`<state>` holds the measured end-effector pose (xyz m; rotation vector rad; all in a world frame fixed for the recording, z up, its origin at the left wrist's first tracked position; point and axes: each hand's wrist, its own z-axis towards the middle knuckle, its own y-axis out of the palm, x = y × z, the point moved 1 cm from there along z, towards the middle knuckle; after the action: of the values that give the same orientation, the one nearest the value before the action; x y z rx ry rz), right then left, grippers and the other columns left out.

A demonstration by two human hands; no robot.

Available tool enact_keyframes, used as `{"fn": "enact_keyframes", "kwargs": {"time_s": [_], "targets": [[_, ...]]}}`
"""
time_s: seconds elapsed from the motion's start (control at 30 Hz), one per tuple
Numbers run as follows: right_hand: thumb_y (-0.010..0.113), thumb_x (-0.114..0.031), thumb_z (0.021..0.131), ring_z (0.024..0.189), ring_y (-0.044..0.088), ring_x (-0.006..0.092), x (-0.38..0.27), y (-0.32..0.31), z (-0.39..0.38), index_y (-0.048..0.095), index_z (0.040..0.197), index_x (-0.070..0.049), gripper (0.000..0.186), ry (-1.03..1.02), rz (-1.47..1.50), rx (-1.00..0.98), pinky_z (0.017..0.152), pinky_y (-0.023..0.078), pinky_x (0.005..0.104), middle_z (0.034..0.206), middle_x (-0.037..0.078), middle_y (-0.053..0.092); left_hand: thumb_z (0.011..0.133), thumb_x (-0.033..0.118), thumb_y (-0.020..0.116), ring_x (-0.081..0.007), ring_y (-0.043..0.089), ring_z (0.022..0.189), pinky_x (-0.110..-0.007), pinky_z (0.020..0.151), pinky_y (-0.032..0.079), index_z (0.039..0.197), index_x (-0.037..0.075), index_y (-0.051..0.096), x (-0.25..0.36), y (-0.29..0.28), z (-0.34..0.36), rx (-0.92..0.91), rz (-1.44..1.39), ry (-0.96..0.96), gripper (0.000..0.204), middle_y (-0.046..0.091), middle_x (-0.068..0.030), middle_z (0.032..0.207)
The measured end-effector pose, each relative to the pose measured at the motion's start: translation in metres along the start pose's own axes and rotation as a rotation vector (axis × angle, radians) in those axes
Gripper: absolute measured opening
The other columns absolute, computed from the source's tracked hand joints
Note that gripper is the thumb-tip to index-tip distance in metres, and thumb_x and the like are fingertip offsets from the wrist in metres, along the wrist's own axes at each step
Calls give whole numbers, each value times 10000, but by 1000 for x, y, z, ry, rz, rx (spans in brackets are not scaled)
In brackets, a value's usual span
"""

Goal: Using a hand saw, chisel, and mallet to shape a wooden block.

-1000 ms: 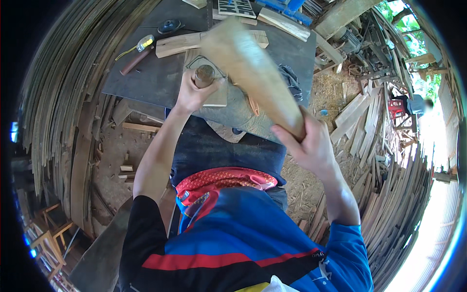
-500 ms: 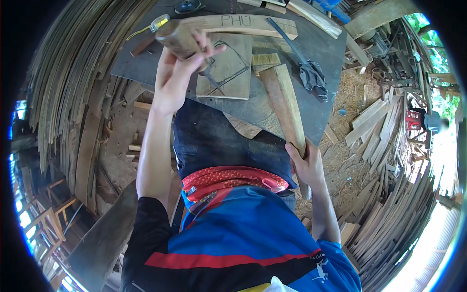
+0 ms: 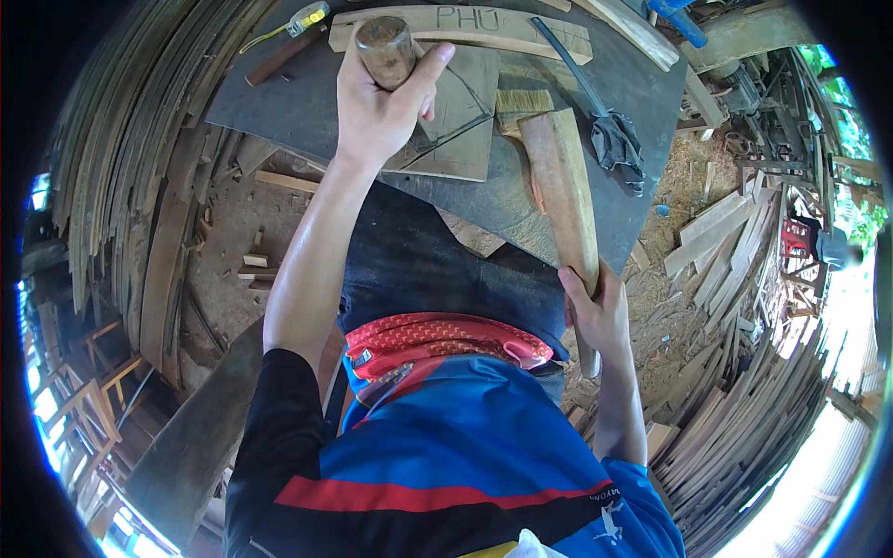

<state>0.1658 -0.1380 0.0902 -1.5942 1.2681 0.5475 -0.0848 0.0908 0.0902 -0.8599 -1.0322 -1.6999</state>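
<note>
My left hand (image 3: pixel 379 116) is wrapped round the thick wooden handle of a chisel (image 3: pixel 385 54), its butt end turned up toward me. The hand hides the chisel's blade. Below it lies a flat square board (image 3: pixel 468 116) with dark lines drawn on it. My right hand (image 3: pixel 598 312) grips the narrow end of a long wooden mallet (image 3: pixel 561 177), whose thick end points away from me over the tabletop. Just beyond that thick end lies a brush (image 3: pixel 524 100) with pale bristles, partly covered by the mallet.
On the dark tabletop (image 3: pixel 279 116) lie a curved wooden piece (image 3: pixel 539 35) with writing, a yellow tape measure (image 3: pixel 307 19), a dark rod (image 3: pixel 567 65) and a dark crumpled cloth (image 3: pixel 616 149). Stacked planks (image 3: pixel 121 139) stand at left; more timber (image 3: pixel 744 409) lies at right.
My left hand has turned the chisel more upright, so the handle's end faces me and the blade no longer shows. The mallet's thick end has shifted slightly right, uncovering more of the brush.
</note>
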Motion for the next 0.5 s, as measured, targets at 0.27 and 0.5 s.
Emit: {"fn": "enact_keyframes", "kwargs": {"time_s": [0.27,0.5], "targets": [[724,-258,945,447,554,104,-7,-1,7,649,1018,55,329,-23,26,3,423,422,269,576,34,582,933,78,745,-82,574,527,-258,487,530,1112,17,505,-6,-1,-7,34,36,44,306,607,-16,699],[730,-253,939,453,565,106,-21,-4,12,646,1038,59,338,-68,-23,-26,432,432,271,576,38,590,900,37,769,-161,721,828,-294,787,607,1102,2,555,-9,9,-8,-116,137,268,297,724,-95,929]]}}
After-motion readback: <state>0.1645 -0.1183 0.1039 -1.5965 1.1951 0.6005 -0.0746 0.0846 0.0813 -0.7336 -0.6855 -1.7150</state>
